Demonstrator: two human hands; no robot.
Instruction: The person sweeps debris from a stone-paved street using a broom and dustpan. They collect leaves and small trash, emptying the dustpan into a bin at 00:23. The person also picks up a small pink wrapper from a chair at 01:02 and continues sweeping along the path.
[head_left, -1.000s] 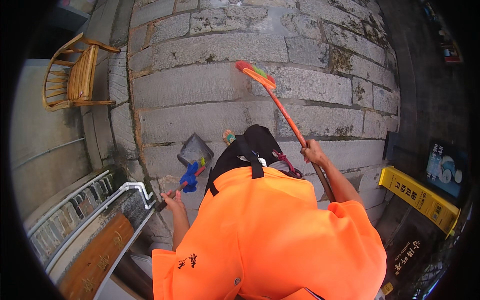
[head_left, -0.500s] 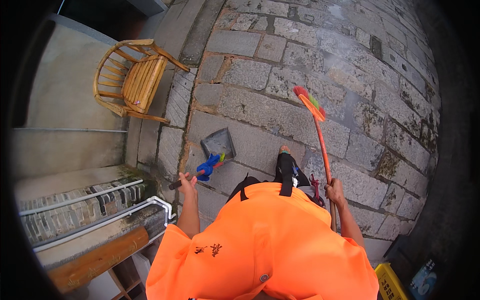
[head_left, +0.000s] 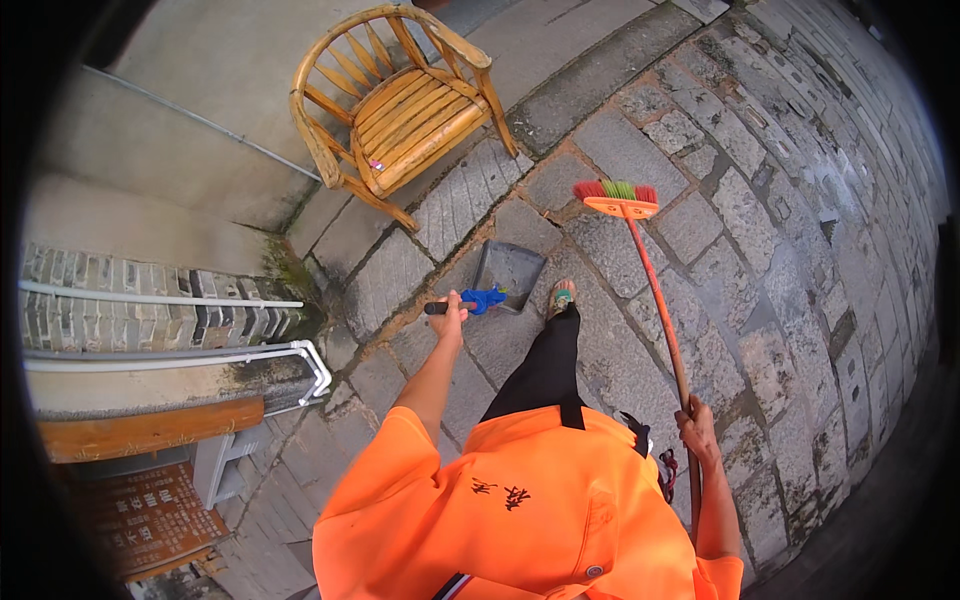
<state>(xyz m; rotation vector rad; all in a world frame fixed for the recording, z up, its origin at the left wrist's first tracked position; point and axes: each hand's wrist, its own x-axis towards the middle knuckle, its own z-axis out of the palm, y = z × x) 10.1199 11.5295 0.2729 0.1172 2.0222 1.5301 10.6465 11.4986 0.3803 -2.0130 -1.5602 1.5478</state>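
Observation:
My left hand (head_left: 454,308) is closed round the dark handle of a long-handled dustpan. Its grey pan (head_left: 508,272) is held out ahead, near the paving, with a little green matter at its mouth. A blue cloth or bag (head_left: 488,299) is bunched on the handle just past my fingers. In my right hand (head_left: 697,428) is the reddish-orange pole of a broom (head_left: 655,290), gripped partway along. The broom's head, orange with red and green bristles, points forward, off to the right of the pan. Whether its bristles touch the ground I cannot tell.
A wooden armchair (head_left: 415,120) stands by the wall at the upper left, a small pinkish item on its seat. White pipes (head_left: 170,358) run along the left wall above a wooden board (head_left: 150,428). Uneven stone paving (head_left: 700,330) stretches ahead and right. My shoe (head_left: 562,293) is beside the pan.
My view has turned left, so the chair looks nearer and more central. The broom head has swung to lie crosswise. One foot is now forward beside the pan. Both hands keep their holds.

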